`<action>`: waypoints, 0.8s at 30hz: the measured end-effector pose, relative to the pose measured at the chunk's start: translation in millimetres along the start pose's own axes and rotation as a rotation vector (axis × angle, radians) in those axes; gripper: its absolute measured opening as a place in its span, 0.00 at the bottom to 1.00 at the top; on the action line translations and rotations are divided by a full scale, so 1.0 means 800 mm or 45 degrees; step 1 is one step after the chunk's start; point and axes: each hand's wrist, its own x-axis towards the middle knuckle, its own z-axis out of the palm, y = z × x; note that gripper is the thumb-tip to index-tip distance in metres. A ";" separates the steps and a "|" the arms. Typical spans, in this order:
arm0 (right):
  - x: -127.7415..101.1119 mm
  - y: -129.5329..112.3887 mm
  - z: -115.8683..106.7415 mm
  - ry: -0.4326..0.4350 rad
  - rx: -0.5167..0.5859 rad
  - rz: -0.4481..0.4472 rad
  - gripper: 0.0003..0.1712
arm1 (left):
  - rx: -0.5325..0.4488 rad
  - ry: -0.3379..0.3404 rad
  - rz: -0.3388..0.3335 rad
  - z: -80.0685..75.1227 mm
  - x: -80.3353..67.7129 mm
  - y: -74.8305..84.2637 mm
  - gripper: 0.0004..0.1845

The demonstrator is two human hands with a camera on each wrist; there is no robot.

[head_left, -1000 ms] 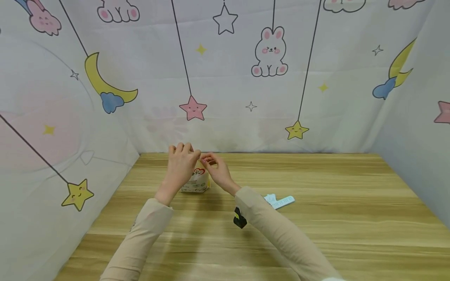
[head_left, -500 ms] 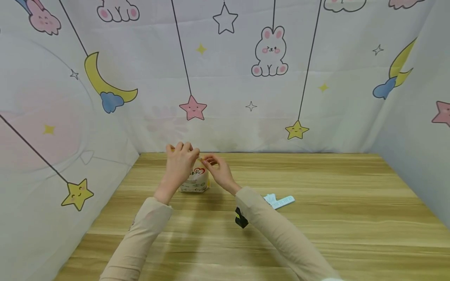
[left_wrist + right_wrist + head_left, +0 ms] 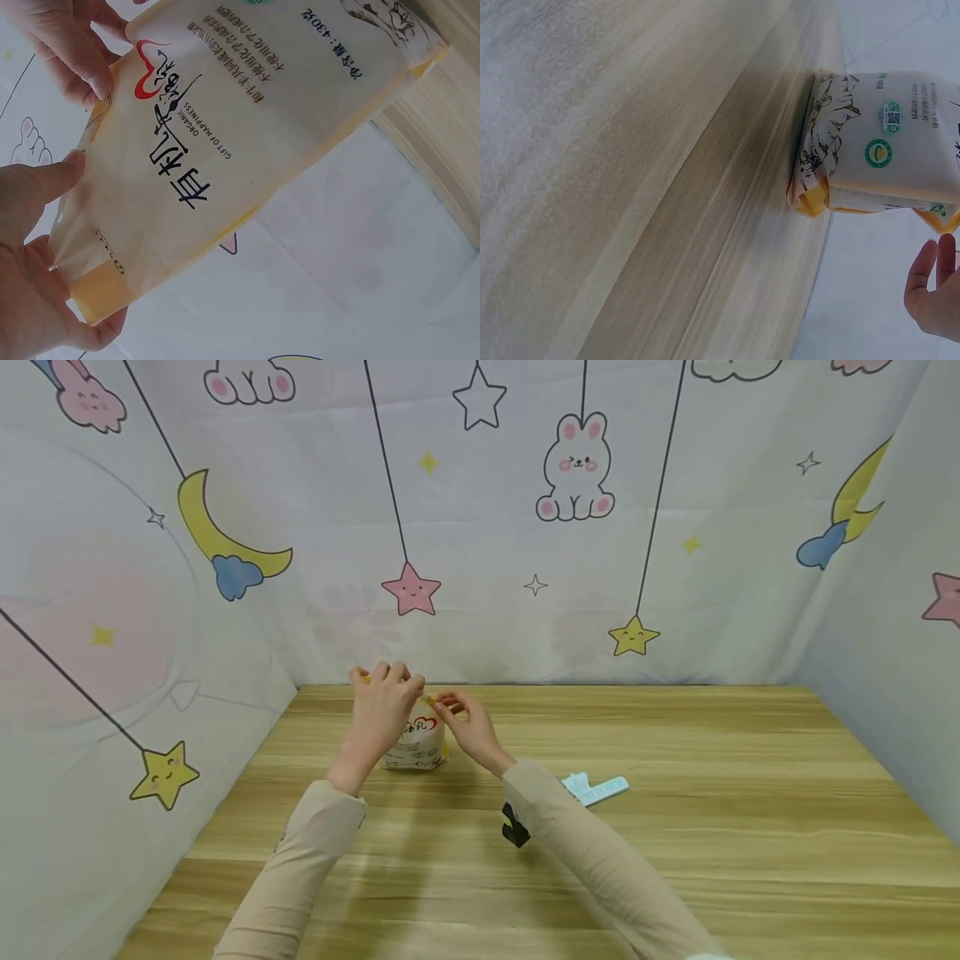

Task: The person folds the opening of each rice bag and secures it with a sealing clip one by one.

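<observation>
On wooden table [image 3: 675,827], pouch [image 3: 247,142] reading "ORGANIC GIFT OF HAPPINESS", both hands' grip pinching its top

I see both my arms stretched forward in beige sleeves, the wrists close together. My left hand [image 3: 381,708] has its fingers curled, thumb and fingers pinching. My right hand [image 3: 465,724] pinches too, its fingertips almost meeting the left ones.
</observation>
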 end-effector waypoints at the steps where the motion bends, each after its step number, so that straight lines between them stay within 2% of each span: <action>1: 0.000 0.000 0.000 0.002 0.000 -0.004 0.12 | -0.001 -0.004 -0.001 0.000 0.000 0.000 0.03; 11: -0.002 -0.001 -0.001 -0.004 -0.001 -0.008 0.12 | -0.032 -0.029 -0.020 -0.002 0.000 -0.001 0.03; 24: -0.003 0.001 -0.002 0.011 0.011 -0.031 0.11 | -0.091 -0.004 -0.010 -0.007 -0.001 -0.007 0.02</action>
